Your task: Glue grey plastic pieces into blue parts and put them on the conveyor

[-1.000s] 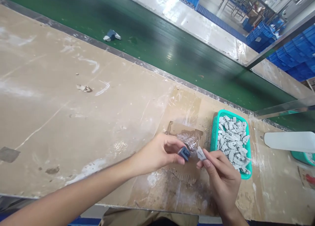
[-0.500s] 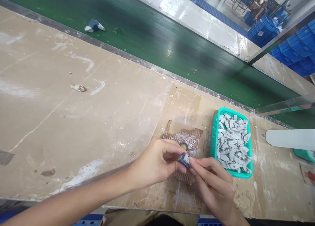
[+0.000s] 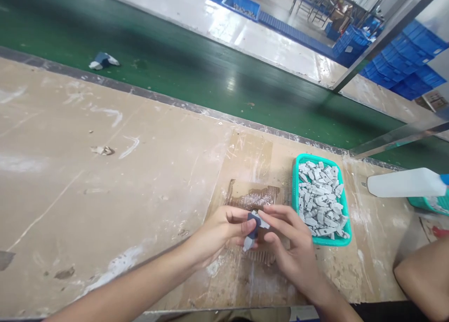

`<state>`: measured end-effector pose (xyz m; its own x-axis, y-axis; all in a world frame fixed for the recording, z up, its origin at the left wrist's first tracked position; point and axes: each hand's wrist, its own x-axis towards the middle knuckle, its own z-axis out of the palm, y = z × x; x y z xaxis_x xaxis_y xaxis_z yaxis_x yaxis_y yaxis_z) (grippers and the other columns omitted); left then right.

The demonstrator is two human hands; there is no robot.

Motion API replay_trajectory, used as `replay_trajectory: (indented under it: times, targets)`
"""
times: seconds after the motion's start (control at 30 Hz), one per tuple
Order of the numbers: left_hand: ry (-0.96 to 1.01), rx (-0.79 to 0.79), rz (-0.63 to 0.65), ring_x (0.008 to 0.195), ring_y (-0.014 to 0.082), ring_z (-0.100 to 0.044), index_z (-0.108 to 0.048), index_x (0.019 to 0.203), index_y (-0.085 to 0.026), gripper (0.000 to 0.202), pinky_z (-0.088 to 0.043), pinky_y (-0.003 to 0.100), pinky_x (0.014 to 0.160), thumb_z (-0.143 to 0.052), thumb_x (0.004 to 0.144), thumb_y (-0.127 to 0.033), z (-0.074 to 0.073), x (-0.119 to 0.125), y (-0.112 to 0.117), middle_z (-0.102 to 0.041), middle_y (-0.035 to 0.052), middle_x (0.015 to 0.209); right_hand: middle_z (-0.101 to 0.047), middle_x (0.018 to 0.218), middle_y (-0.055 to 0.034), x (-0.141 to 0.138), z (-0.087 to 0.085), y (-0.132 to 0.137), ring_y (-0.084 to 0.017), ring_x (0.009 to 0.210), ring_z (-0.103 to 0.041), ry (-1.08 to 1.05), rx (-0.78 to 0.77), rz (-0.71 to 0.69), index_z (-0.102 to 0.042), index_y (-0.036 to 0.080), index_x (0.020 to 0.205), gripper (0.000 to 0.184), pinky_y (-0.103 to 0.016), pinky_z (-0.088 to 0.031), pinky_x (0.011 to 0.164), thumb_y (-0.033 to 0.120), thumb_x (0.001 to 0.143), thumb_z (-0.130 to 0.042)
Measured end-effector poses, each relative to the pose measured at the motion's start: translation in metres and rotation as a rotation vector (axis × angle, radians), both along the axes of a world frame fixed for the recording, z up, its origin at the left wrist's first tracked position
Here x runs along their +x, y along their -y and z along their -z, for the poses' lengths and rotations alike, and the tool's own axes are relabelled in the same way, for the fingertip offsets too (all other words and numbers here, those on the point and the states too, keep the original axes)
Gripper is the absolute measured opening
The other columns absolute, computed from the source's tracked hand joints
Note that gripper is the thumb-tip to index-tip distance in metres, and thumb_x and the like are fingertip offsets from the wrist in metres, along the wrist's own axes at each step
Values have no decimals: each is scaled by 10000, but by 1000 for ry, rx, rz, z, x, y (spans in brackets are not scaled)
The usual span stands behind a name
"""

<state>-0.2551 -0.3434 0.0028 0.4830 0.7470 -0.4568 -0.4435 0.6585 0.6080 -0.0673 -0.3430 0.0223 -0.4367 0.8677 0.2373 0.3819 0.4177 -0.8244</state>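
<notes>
Between the thumb and fingers of my left hand (image 3: 222, 231) is a small dark blue part (image 3: 257, 223) with light grey pieces sticking out at two ends. My right hand (image 3: 296, 245) is just to the right of it, fingers spread. Its index fingertip is at the upper grey piece (image 3: 264, 222), and its thumb stands apart from the part. Below the hands lies a cardboard pad (image 3: 242, 189) with a wet, glossy brown patch. Right of my hands stands a green basket (image 3: 294, 186) full of small light grey pieces (image 3: 321, 200).
A similar blue and grey part (image 3: 102, 60) lies on the green conveyor belt (image 3: 182, 86) beyond the table. A white bottle (image 3: 403, 182) lies at the right, with another green basket (image 3: 419, 203) behind it. Another person's arm (image 3: 426, 275) reaches in at lower right. A metal post (image 3: 382, 44) rises behind.
The part in my left hand has turned and shows a second grey end. My right fingers have spread from their pinch. Another person's arm has appeared at right, and the view has shifted.
</notes>
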Motion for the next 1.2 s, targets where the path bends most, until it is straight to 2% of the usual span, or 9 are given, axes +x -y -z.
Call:
replay_trajectory:
  times: [0.1,0.27,0.4,0.5,0.57,0.7,0.8,0.97,1.2]
  targets:
    - [89,-94,-10,670,149,-628,-758,776,-120,311,-564,258,649,-840,670,-401,-8,0,1,-654,66,726,-602,1305,-115,3,-3,-5,-241,1229,-567,-157,-178,-83,-645,253,1243,410,-405,-488,1033,495,997,-424]
    - [131,-106,24,608,148,-609,-761,736,-119,331,-560,258,589,-887,593,-389,-17,-1,7,-620,61,674,-692,1121,-96,-2,0,1,-226,1138,-634,-353,-174,-159,-649,258,1210,328,-380,-525,963,434,992,-479]
    - [42,-74,-9,584,130,-575,-771,737,-150,337,-544,249,581,-895,561,-409,-20,-6,3,-626,53,686,-666,1222,-101,-6,-7,2,-234,1197,-601,-290,-91,-215,-603,255,1276,336,-414,-497,1012,377,973,-526]
    - [-115,-1,-59,585,115,-535,-769,771,-161,344,-494,210,552,-877,584,-429,-26,-15,-3,-623,47,685,-569,1386,-79,5,-13,-8,-223,1305,-508,-69,-35,-265,-499,256,1395,414,-430,-420,1100,316,986,-495]
    - [-258,43,-164,588,106,-505,-763,786,-170,349,-451,182,535,-864,599,-447,-30,-21,-7,-608,34,658,-590,1361,-62,23,-13,-20,-212,1278,-527,68,72,-93,-515,260,1376,396,-415,-427,1091,270,981,-491]
    - [-496,43,-372,656,125,-540,-758,852,-202,406,-477,195,609,-858,578,-485,-32,-31,-14,-670,34,780,-689,1106,-84,63,-1,-54,-219,1049,-629,417,211,468,-655,198,1147,277,-366,-515,913,168,942,-472]
    - [-575,35,-325,826,198,-623,-753,919,-208,485,-526,248,743,-832,576,-542,-27,-38,-24,-710,62,947,-693,1008,-91,77,8,-79,-236,990,-628,673,114,486,-688,160,1055,243,-356,-498,882,116,895,-511]
    - [-620,59,-127,977,253,-661,-695,1095,-200,699,-518,294,888,-847,517,-562,-29,-49,-53,-707,76,1096,-670,816,-112,64,12,-100,-281,892,-617,782,56,492,-720,156,817,109,-350,-459,765,189,868,-629]
    - [-841,346,-347,960,217,-642,-621,1161,-96,686,-505,253,806,-844,608,-435,-33,-62,-142,-728,90,1014,-662,736,-106,55,20,-106,-257,819,-615,719,-11,570,-675,179,678,169,-297,-396,652,146,840,-638]
